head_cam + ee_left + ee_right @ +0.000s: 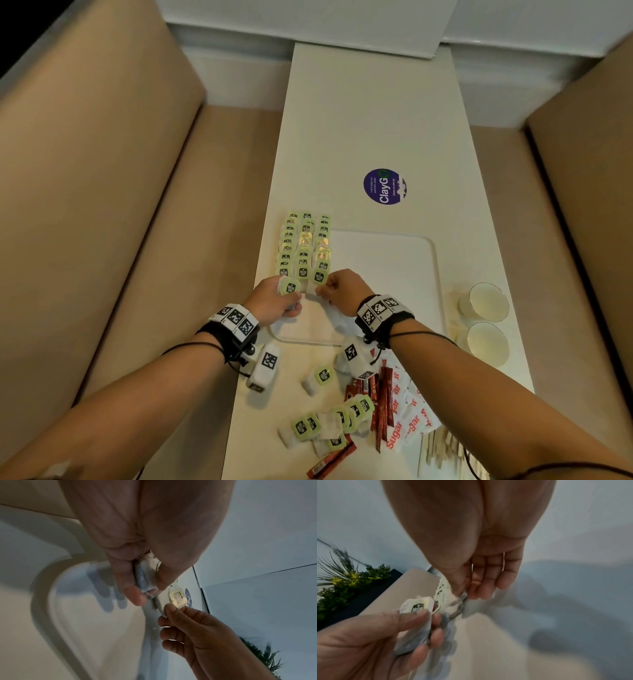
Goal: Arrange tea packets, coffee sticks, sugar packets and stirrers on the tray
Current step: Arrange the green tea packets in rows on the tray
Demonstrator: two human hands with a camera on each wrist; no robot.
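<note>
Three rows of green-tagged tea packets lie on the left part of the white tray. At the near end of the rows my left hand grips a tea packet, tag up. My right hand pinches the nearest packet of the right-hand row. In the left wrist view my left hand's thumb and fingers clamp white packets. In the right wrist view my right hand pinches a packet's edge. Loose tea packets, red coffee sticks, sugar packets and wooden stirrers lie near the table's front.
Two paper cups stand right of the tray. A round purple sticker is on the narrow white table beyond it. Beige bench seats flank the table. A plant shows in the right wrist view.
</note>
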